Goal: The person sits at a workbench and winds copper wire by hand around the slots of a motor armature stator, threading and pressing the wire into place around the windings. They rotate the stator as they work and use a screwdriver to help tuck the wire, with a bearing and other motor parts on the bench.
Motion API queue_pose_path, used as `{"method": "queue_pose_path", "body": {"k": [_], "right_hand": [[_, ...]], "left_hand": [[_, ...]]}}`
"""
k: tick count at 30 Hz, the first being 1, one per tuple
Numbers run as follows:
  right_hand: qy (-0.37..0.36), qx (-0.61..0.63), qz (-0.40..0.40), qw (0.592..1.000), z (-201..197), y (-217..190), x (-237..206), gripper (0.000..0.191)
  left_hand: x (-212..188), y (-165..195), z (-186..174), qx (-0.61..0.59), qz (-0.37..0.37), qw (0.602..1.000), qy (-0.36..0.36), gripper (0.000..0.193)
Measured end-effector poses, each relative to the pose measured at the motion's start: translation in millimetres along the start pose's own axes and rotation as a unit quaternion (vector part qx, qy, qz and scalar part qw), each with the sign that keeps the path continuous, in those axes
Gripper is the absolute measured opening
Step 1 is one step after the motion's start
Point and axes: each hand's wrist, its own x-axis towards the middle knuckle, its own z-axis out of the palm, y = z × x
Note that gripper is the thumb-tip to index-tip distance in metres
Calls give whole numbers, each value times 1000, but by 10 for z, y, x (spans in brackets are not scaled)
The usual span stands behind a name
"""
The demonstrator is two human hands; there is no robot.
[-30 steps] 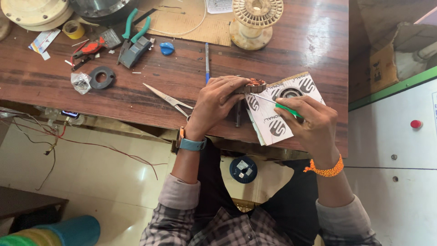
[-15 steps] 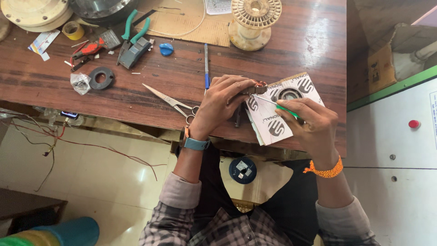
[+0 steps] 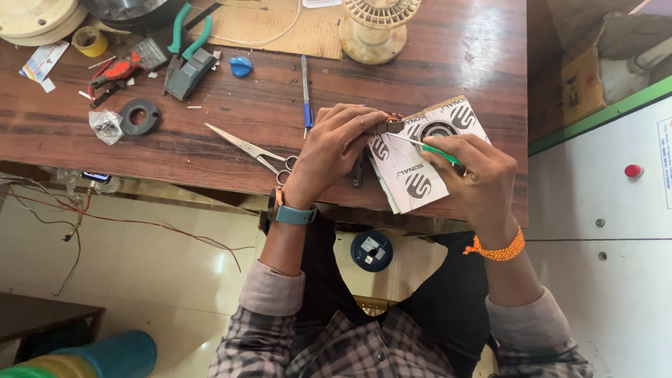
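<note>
My left hand [image 3: 334, 150] pinches a small part with copper windings [image 3: 389, 124] over a white printed card box [image 3: 420, 164] at the front edge of the brown wooden table [image 3: 245, 112]. In my right hand [image 3: 476, 175] is a thin tool with a green handle [image 3: 439, 151], and its metal tip points at the copper part. A black ring-shaped part [image 3: 439, 130] lies on the box, partly hidden by my right hand. A watch is on my left wrist, an orange band on my right.
Scissors [image 3: 253, 150] lie left of my left hand, a blue pen [image 3: 306, 94] behind it. Farther left are green-handled pliers [image 3: 183, 35], a black ring [image 3: 139, 115], red cutters [image 3: 119, 71] and a tape roll [image 3: 89, 40]. A cream spool [image 3: 378, 24] stands at the back. A white cabinet [image 3: 609, 231] is at the right.
Both hands stay at the box and the copper part. The tool's tip has shifted slightly along the part.
</note>
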Motion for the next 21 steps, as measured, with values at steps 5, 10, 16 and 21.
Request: {"method": "queue_pose_path", "body": {"k": [5,10,16,21], "right_hand": [[-40,-50,-4,998,-106,-71,71,19],[-23,-57,-2,998,-141,-127,23,21],[14,-21,-1,1000,-31,8,-153,21],[41,-2,-17,999,89,106,-213,23]], "left_hand": [[1,1,26,-6,-6,1000,-5,34],[8,-6,20,-5,1,1000,-3,34],[12,-11,51,6,2,1000,-8,33],[18,19,45,6,2,1000,-12,34]]}}
